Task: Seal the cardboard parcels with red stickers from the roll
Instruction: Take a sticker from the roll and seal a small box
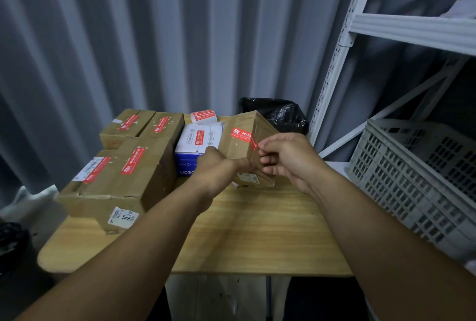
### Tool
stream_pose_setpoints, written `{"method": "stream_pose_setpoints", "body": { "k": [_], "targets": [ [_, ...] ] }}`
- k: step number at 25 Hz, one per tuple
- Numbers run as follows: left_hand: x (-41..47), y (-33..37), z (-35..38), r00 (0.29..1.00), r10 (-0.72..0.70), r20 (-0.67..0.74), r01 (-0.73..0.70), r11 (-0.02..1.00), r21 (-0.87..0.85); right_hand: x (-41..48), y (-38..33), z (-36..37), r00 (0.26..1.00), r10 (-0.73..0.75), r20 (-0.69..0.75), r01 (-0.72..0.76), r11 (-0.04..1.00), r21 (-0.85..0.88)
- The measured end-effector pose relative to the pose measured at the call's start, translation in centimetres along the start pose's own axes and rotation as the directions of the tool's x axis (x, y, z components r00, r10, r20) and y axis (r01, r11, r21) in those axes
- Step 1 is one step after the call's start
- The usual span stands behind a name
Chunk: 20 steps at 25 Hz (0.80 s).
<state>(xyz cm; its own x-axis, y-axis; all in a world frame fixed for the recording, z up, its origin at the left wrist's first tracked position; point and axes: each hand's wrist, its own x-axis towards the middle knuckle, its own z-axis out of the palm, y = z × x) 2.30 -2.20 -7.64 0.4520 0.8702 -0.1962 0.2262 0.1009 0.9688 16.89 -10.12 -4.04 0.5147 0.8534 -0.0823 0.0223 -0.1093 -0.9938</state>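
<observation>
— Which step is in hand?
— Sticking. The left hand grips the tilted parcel near the far right corner of the table. The right hand pinches the loose end of the sticker.
— And next?
— Likely folding that end over the parcel's edge and pressing it flat.

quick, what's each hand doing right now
Left hand: grips the parcel.
Right hand: pinches the red sticker end on the parcel.

Dim, cool, even light, soft shadows, slight blur throughout, and strong wide-angle bending at the edges.
</observation>
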Motion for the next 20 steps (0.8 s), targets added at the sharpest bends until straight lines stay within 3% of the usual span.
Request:
{"method": "stream_pose_setpoints", "body": {
  "k": [15,20],
  "targets": [
    [0.47,-0.70,0.30,0.997,0.063,-0.052,-0.055,0.988,0.142,0.54,0.60,0.99,0.989,0.029,-0.144,-0.033,0.999,-0.026],
    [0.64,-0.60,0.10,0.996,0.068,-0.052,-0.059,0.986,0.154,0.43,0.69,0.98,0.989,0.054,-0.140,-0.048,0.998,0.046]
  ]
}}
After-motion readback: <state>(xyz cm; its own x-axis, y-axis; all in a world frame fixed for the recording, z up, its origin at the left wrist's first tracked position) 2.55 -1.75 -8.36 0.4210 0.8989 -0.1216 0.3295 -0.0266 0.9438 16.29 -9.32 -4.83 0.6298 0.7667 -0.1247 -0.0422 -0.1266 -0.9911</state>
